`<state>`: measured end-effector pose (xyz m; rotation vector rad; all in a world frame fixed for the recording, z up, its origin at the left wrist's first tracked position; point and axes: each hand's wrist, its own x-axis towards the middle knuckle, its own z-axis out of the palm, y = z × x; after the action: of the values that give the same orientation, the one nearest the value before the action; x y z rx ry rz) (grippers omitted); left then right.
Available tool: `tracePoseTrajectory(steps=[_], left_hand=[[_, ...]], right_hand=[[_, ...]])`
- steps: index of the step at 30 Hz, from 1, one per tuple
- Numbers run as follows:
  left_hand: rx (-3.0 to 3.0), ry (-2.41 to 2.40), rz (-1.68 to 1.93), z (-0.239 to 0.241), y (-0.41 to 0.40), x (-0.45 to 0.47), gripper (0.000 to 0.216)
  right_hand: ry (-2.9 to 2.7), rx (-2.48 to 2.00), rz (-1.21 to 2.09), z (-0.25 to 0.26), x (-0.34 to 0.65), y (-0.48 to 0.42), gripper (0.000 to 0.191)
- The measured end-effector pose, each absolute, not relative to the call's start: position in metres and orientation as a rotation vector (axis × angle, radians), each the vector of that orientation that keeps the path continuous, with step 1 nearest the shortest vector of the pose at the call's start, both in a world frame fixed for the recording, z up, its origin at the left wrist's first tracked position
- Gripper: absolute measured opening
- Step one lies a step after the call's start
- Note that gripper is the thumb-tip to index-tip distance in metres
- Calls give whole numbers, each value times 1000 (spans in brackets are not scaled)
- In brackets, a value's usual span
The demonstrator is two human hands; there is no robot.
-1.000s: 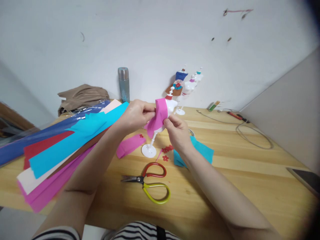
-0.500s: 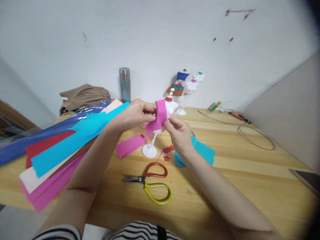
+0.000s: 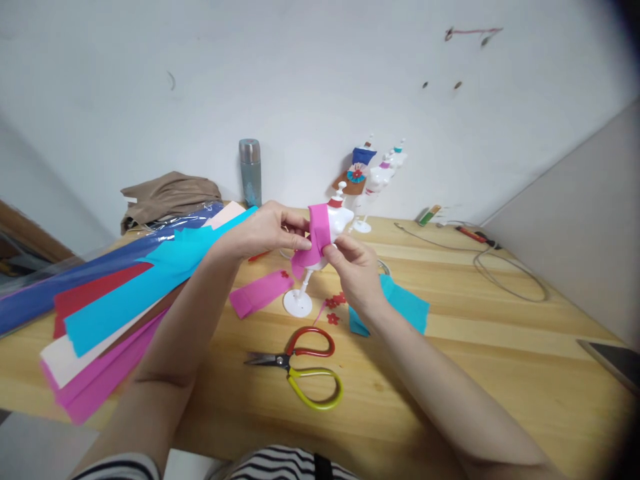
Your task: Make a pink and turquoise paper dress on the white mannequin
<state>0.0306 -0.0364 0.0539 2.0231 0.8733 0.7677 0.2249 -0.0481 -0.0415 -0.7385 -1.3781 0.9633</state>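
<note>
A small white mannequin (image 3: 341, 219) with a red neck band stands on a round base on the table. Pink crepe paper (image 3: 320, 230) wraps across its torso, with a loose end hanging at the left. My left hand (image 3: 273, 230) pinches the paper on the left side between thumb and fingers. On the right, my right hand (image 3: 355, 267) presses the paper against the mannequin's waist with its thumb, its fingers partly hidden behind. Below lie scissors (image 3: 283, 360) with one red and one yellow handle, red flower pieces (image 3: 333, 319) and a flat pink strip (image 3: 263, 293).
Coloured paper strips (image 3: 125, 307) fan out at the left beside a brown cloth (image 3: 170, 197). A thermos (image 3: 251, 173) and more mannequins (image 3: 379, 179) stand at the back. Folded blue paper (image 3: 407, 307), a cable (image 3: 515, 290) and a dark flat device (image 3: 610, 360) lie to the right.
The left thumb has slid slightly lower on the pink paper, pressing its loose end in closer to the mannequin. The right hand keeps its hold; the view has shifted a little.
</note>
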Motion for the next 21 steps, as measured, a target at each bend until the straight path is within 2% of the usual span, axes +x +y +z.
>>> tracePoseTrajectory(steps=[6,13,18,21], left_hand=[[1990,812,835,46,-31,36,17],[1945,797,850,41,-28,37,16],[1956,824,862,41,-28,37,16],[1972,841,855,42,-29,36,17]], right_hand=[[-1366,-714,980,-42,225,-48,15],[-1341,-668,1058,-38,225,-46,35],[-1364,-655,1210,-36,227,-46,36],[-1352,-689,1194,-36,229,-45,39]])
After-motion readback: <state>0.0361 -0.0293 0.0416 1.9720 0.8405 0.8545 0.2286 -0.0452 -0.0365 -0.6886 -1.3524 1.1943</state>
